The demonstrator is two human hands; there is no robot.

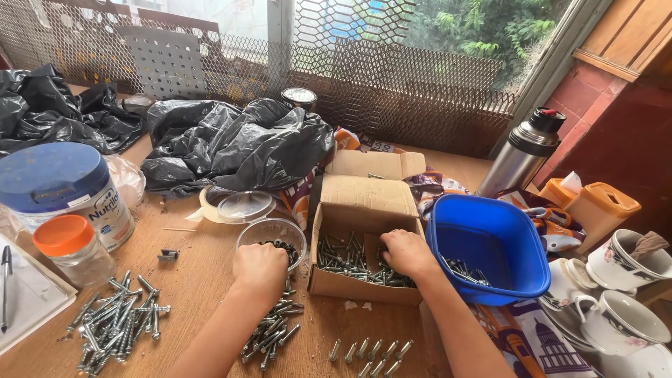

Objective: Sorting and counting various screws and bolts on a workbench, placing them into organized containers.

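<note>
The cardboard box [360, 241] sits open on the wooden desk [203, 280], its floor strewn with silvery bolts [343, 259] — threaded, dull grey, lying every way. The right hand [406, 253] reaches into the box, grip curled down among them (whether it pinches one I cannot tell). Just left of the box, the left hand [260, 269] rests knuckles-up over a clear plastic bowl [271, 234] — its grip closed, contents hidden. Right of the box stands a blue tub [490, 245].
</note>
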